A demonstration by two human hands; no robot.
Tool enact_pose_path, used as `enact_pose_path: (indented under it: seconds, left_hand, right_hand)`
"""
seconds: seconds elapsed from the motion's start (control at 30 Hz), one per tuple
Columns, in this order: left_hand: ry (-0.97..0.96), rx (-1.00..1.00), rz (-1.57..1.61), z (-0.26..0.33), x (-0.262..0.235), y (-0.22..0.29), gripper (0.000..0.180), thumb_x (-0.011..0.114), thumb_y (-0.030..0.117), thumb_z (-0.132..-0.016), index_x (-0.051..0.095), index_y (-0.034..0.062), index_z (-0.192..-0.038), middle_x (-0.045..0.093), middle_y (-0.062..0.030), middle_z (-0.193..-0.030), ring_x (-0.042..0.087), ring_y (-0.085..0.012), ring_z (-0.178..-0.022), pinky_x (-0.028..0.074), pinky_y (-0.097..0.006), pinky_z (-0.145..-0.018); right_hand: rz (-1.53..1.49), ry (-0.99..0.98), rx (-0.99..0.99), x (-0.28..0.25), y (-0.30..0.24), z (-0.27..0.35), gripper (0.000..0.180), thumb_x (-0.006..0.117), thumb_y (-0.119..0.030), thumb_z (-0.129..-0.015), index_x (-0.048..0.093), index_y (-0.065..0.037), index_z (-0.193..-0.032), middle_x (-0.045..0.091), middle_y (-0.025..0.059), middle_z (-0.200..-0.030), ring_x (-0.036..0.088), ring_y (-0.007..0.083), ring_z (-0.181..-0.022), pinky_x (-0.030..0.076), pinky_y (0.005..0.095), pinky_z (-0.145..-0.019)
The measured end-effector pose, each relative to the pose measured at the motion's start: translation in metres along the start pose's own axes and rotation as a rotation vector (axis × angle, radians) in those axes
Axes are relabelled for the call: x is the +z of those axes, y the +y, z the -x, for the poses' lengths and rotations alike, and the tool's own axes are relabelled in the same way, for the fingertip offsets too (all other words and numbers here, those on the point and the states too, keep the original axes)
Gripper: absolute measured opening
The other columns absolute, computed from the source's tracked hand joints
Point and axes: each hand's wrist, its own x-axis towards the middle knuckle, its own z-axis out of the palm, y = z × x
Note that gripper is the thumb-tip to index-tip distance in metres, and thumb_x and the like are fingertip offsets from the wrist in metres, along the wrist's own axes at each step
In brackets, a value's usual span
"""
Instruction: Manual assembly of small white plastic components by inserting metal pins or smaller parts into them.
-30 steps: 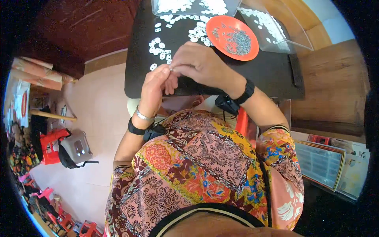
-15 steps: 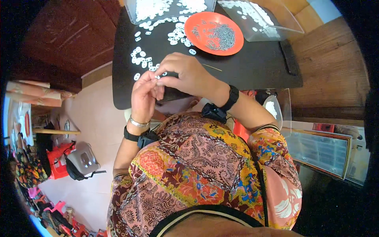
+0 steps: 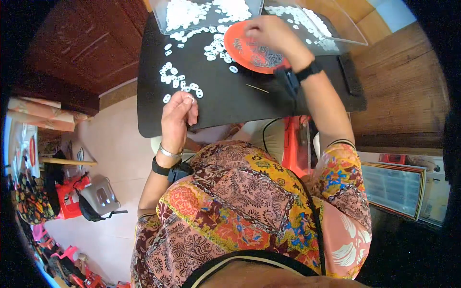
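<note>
My left hand [image 3: 175, 111] is closed at the table's near edge, with a small white plastic piece [image 3: 190, 98] pinched between thumb and fingertips. Over an orange plate [image 3: 230, 34] hangs my right hand [image 3: 271, 32], its bent fingers smeared by motion, so I cannot make out whether they hold anything. Small grey metal pins, perhaps screws, [image 3: 270, 58] lie heaped in the plate below it. Loose white oval pieces with two holes [image 3: 169, 72] are scattered just beyond my left hand. More of these white pieces [image 3: 214, 50] lie left of the plate.
A clear bin [image 3: 164, 30] heaped with white pieces stands at the far edge. Another clear container [image 3: 346, 41] with white pieces is at the far right. A thin yellowish stick [image 3: 257, 88] rests on the black tabletop [image 3: 230, 103]. Wooden furniture [image 3: 401, 91] borders the right side.
My right hand has left my left hand and moved far and right, over the orange plate. My left hand has stayed near its place, keeping the white piece.
</note>
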Motion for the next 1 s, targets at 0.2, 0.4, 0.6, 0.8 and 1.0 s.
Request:
enact_pose_path:
  seconds: [0.2,0.4,0.6,0.8,1.0]
  left_hand:
    - [-0.04,0.009,0.019,-0.001,-0.005,-0.002,0.015,0.046,0.017,-0.093,0.052,0.006,-0.085,0.054,-0.0013,-0.067,0.044,-0.0062,-0.053,0.034,-0.019,-0.05]
    - [-0.026,0.009,0.005,0.001,-0.005,0.0,0.014,0.046,0.016,-0.092,0.052,0.0066,-0.085,0.053,-0.0009,-0.068,0.044,-0.0055,-0.055,0.034,-0.019,-0.051]
    - [-0.022,0.002,-0.012,0.0,-0.001,0.001,0.013,0.045,0.015,-0.092,0.052,0.0065,-0.084,0.053,-0.0011,-0.067,0.044,-0.0057,-0.055,0.034,-0.019,-0.051]
    - [-0.013,0.004,0.006,0.002,-0.002,0.0,0.013,0.045,0.014,-0.091,0.052,0.0062,-0.083,0.053,-0.0013,-0.068,0.044,-0.006,-0.055,0.035,-0.019,-0.051]
    - [-0.017,0.0,-0.014,0.002,-0.002,0.003,0.013,0.044,0.013,-0.09,0.052,0.0061,-0.083,0.054,-0.0013,-0.068,0.045,-0.0061,-0.055,0.035,-0.019,-0.052]
  right_hand:
    - [0.169,-0.177,0.055,0.017,0.054,-0.009,0.017,0.064,-0.016,-0.076,0.068,-0.007,-0.091,0.067,0.0125,-0.083,0.064,0.0273,-0.078,0.049,0.0365,-0.069]
    - [0.169,-0.305,-0.097,0.025,0.027,0.017,0.01,0.065,-0.008,-0.07,0.064,-0.008,-0.081,0.062,0.0097,-0.081,0.06,0.0259,-0.077,0.048,0.0357,-0.067]
    - [0.145,-0.043,-0.202,0.015,0.069,0.012,0.009,0.06,-0.01,-0.068,0.065,-0.008,-0.076,0.06,0.0147,-0.067,0.06,0.0335,-0.066,0.045,0.0437,-0.059]
    - [0.204,-0.182,-0.157,0.012,0.04,-0.008,0.01,0.058,-0.015,-0.072,0.064,-0.007,-0.074,0.062,0.0151,-0.07,0.06,0.033,-0.066,0.046,0.0425,-0.061]
    - [0.09,-0.227,0.005,0.031,0.032,-0.01,0.014,0.055,-0.016,-0.074,0.062,-0.004,-0.071,0.06,0.0176,-0.069,0.057,0.0335,-0.062,0.044,0.0434,-0.059]
